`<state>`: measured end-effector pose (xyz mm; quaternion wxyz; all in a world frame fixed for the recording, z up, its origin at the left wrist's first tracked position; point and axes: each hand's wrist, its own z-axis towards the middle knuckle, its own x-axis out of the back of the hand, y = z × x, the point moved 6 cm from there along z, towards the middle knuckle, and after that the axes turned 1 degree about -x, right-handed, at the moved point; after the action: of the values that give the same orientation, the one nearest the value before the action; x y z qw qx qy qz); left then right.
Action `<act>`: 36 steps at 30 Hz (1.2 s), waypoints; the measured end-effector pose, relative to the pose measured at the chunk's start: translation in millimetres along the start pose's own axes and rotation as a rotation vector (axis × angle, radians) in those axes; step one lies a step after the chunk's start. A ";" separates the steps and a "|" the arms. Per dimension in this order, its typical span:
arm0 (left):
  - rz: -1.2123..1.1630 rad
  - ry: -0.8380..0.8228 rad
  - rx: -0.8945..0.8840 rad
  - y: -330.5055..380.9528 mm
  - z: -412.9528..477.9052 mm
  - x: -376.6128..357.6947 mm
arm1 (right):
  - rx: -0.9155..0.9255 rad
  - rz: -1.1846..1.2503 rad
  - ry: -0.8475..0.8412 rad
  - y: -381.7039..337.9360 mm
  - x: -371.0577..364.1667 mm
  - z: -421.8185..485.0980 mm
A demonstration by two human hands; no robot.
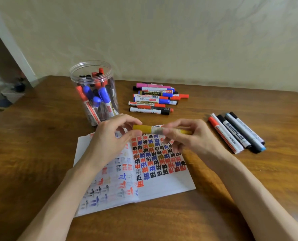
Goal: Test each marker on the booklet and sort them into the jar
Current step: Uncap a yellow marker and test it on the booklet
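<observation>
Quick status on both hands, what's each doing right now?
Left hand: closed, pinching the gold marker at its cap end.
Right hand: closed, gripping the same marker's barrel.

Centre: marker [143,129] barrel is hidden by right hand [191,137]; booklet [165,186] top is covered. Left edge: clutter [10,92] is blurred.

Gold marker [144,129]; booklet [162,157] marked red, blue, black.

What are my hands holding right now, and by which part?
A yellow marker, level over the open booklet. The left hand pinches its wide yellow cap end; the right hand pinches the barrel toward the other end.
</observation>
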<state>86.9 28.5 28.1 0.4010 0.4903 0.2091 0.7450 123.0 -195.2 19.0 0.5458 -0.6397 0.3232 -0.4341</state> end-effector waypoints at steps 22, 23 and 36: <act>-0.142 -0.242 0.178 10.2 -13.0 -29.5 | 0.230 -0.053 0.126 -7.2 -26.1 -8.2; -0.161 -0.258 0.182 10.4 -13.1 -30.1 | 0.249 -0.069 0.115 -9.7 -25.7 -9.4; 0.026 -0.012 -0.059 29.0 -9.1 -24.2 | 0.210 0.037 0.315 -6.6 -23.9 -12.2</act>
<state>72.2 -7.3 31.1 0.4068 0.4852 0.1782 0.7532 101.6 -177.7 20.9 0.5601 -0.4974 0.3695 -0.5500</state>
